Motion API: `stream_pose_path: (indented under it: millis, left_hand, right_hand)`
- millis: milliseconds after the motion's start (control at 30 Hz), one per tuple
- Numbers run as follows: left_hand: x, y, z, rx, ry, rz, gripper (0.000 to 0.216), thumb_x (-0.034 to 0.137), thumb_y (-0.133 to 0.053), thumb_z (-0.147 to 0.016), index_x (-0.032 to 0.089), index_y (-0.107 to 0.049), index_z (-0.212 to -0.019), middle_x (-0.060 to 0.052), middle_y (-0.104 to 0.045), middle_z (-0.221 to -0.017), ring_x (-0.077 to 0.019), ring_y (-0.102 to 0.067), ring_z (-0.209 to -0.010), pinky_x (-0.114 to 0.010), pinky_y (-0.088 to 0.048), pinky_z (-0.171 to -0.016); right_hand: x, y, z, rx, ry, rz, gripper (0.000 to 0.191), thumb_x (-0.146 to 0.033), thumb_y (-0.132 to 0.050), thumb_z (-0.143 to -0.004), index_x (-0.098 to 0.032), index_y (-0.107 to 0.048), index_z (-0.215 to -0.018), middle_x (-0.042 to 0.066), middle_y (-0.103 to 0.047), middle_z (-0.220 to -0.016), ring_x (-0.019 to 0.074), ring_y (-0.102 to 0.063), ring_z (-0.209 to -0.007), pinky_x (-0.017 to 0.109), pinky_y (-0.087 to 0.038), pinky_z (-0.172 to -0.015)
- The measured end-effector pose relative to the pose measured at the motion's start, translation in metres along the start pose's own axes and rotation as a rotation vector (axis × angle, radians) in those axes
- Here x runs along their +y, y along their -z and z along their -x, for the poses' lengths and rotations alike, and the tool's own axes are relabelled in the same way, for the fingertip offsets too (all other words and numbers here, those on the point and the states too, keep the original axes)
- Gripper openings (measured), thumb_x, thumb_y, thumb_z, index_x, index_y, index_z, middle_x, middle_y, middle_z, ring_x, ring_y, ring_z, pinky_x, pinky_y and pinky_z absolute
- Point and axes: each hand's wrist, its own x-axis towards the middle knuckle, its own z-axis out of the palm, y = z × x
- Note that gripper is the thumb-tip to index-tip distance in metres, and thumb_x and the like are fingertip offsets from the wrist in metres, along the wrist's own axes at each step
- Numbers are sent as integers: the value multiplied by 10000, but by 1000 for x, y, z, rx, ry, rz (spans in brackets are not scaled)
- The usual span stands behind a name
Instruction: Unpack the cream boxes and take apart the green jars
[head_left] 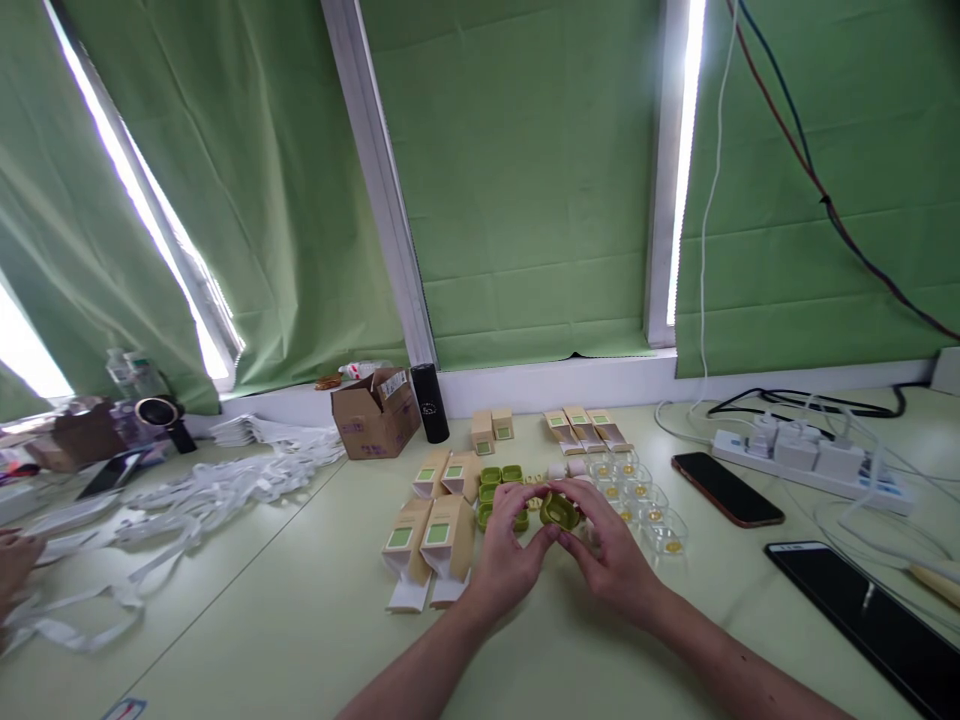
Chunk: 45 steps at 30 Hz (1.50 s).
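Between my two hands is a small olive-green plastic cup (559, 511), its hollow side facing me. My left hand (514, 545) pinches its left side with thumb and fingers. On the opposite side my right hand (609, 540) grips it, the two thumbs nearly meeting at the bottom. Several matching green cups (511, 474) stand just beyond my left hand, partly hidden by it. Clear plastic cups with yellow centres (666, 540) sit in rows right of my right hand. To the left are open kraft boxes with green labels (442, 535), their flaps out.
More kraft boxes (585, 430) stand at the back, beside a cardboard carton (376, 415) and a black cylinder (429, 403). Phones (727, 488), a tablet-like device (862, 610) and a power strip (810, 468) with cables lie right. White straps (247, 470) and another person's hand (16, 565) are left.
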Motion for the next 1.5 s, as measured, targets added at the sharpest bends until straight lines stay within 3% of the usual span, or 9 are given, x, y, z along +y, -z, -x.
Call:
stream_pose_path:
  millis: [233, 500, 900, 1500]
  left_hand:
    - [0, 1, -2, 9, 11, -11, 408, 178, -798, -842, 255, -716, -1235, -92, -703, -1158, -282, -591, -1148, -447, -526, -987]
    - [0, 0, -2, 19, -41, -101, 477, 105, -866, -764, 261, -724, -1192, -66, -717, -1135, -279, -575, -1132, -446, -520, -982]
    - [4, -2, 4, 14, -246, -311, 467, 128, -859, -781, 230, -704, -1209, -93, -719, -1145, -299, -580, -1130, -494, -532, -995]
    - [4, -2, 6, 27, -289, -349, 446, 141, -830, -815, 246, -689, -1225, -90, -723, -1156, -298, -603, -1103, -504, -549, -978]
  right_hand:
    - [-4, 5, -2, 81, 12, 69, 394, -193, -617, -950, -277, -578, -1333, 126, -614, -1333, 299, -617, -1243, 422, -618, -920]
    - [-1, 6, 0, 124, 87, 149, 266, -157, -583, -958, -242, -665, -1197, 128, -610, -1278, 281, -637, -1217, 439, -589, -1020]
    - [0, 3, -2, 138, 196, 226, 267, -65, -526, -965, -208, -723, -1075, 122, -604, -1135, 225, -676, -981, 366, -639, -836]
    - [-5, 5, -5, 231, 228, 488, 211, -102, -547, -972, -185, -703, -858, 75, -532, -940, 226, -541, -894, 348, -490, -742]
